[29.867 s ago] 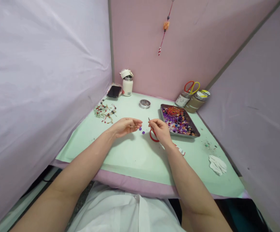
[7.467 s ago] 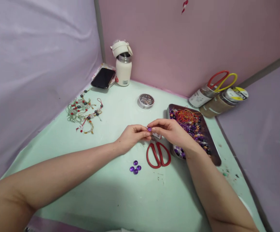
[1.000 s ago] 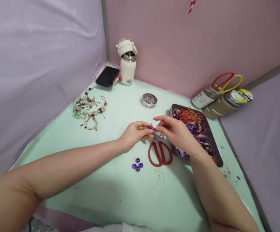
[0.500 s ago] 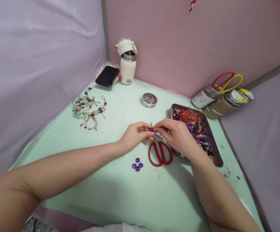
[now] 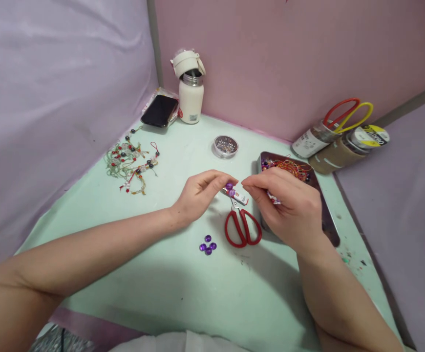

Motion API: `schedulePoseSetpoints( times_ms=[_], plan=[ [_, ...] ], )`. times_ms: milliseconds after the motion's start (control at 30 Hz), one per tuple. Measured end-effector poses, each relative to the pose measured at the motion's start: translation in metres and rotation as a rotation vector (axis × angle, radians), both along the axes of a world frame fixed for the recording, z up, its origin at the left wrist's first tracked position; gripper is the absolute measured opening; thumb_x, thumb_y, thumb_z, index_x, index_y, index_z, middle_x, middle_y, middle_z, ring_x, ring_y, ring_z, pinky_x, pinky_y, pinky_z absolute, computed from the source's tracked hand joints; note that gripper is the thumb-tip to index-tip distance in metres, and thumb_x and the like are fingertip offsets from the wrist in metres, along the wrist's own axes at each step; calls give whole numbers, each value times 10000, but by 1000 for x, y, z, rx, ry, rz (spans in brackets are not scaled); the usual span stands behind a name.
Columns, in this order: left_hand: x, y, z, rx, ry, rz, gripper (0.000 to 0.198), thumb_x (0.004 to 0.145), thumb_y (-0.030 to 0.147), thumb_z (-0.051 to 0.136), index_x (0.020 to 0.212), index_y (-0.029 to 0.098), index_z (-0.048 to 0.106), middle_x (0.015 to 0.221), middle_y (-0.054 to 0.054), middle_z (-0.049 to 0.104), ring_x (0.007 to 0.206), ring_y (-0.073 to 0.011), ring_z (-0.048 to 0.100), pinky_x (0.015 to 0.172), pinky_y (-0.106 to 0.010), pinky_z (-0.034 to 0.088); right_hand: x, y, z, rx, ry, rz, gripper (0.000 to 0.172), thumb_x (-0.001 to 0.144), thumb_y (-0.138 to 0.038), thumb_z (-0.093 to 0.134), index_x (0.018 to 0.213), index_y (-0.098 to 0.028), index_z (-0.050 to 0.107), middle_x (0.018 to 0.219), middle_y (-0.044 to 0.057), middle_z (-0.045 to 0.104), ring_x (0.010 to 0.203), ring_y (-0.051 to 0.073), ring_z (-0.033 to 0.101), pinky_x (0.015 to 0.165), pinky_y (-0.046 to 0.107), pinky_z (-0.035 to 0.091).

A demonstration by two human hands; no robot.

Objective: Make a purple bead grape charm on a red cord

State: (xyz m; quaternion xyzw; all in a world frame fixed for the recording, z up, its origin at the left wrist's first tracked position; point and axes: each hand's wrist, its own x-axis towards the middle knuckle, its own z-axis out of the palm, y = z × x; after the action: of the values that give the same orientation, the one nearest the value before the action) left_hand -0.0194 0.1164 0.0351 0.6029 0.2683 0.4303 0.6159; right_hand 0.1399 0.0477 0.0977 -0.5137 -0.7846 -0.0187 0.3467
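My left hand is closed, thumb and fingers together, with two purple beads at its fingertips. A short distance to the right, my right hand is closed in a pinch; whatever lies between its fingertips is too fine to make out. Beneath the hands lie scissors with red handles, blades pointing away from me. Beside the blades rests a small white-and-red packet or tube, partly hidden by the beads. Several loose purple beads sit in a cluster left of the scissors.
A tray of mixed beads and red cord is partly behind my right hand. Farther back are a round clear case, a white bottle, a phone, strung beads and two jars.
My right hand has drawn away from the left, to the right and nearer me, opening a gap between the fingertips. The purple beads stay at my left hand. The view has shifted slightly.
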Motion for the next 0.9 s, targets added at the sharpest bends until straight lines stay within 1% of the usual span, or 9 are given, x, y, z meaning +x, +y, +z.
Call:
schedulePoseSetpoints(
  times_ms=[133,267,333,400,467,533,667,833,900],
  plan=[
    [0,0,5,2,-92,13,384,871,449,496,890,125,701,945,-103,704,919,-200,651,885,-342,498,0,-3,2,128,56,63,128,824,-105,571,840,-213,638,725,17,637,656,139,581,627,278,463],
    [0,-5,17,-37,-146,-15,368,873,439,501,870,128,698,917,-92,714,905,-193,665,874,-337,510,-1,-6,4,147,101,71,160,807,-82,581,853,-219,651,719,12,638,629,134,577,604,278,461],
    [0,-8,23,-79,-159,-69,346,873,419,512,875,126,696,897,-86,719,881,-188,674,854,-330,522,-1,-7,5,147,117,57,169,805,-87,587,862,-229,657,717,6,638,621,133,575,600,280,457],
    [0,-11,29,-140,-148,-159,325,869,396,529,895,118,695,886,-86,723,865,-188,680,849,-335,528,-1,-8,5,144,129,34,181,802,-87,592,876,-239,657,720,1,640,620,133,574,596,282,454],
    [0,-14,32,-209,-131,-242,289,850,362,567,910,110,694,895,-87,725,860,-191,685,861,-349,528,-2,-8,5,140,136,0,191,804,-83,589,875,-248,655,725,-2,644,624,135,573,598,284,456],
    [1,-16,34,-270,-124,-283,228,814,305,625,908,110,696,907,-80,726,855,-190,688,875,-356,527,-2,-8,6,133,136,-36,187,811,-88,583,854,-257,652,724,-4,646,632,140,577,608,290,463],
    [2,-18,36,-368,-132,-276,150,767,223,678,869,115,700,884,-65,731,828,-183,694,856,-344,538,-3,-8,6,123,143,-113,151,819,-125,586,812,-262,650,727,-2,647,667,155,593,626,303,477],
    [-1,-19,43,-430,-136,-298,237,821,334,612,882,121,695,849,-74,730,808,-183,697,818,-341,550,-4,-7,6,142,197,-188,113,834,-164,579,809,-256,641,732,-2,644,684,155,596,623,304,478],
    [-1,-20,44,-430,-129,-275,229,805,326,632,893,123,693,838,-71,730,797,-178,696,822,-342,549,-4,-7,6,151,206,-194,102,834,-170,580,812,-253,636,721,-8,638,681,152,593,615,301,470]
  ],
)
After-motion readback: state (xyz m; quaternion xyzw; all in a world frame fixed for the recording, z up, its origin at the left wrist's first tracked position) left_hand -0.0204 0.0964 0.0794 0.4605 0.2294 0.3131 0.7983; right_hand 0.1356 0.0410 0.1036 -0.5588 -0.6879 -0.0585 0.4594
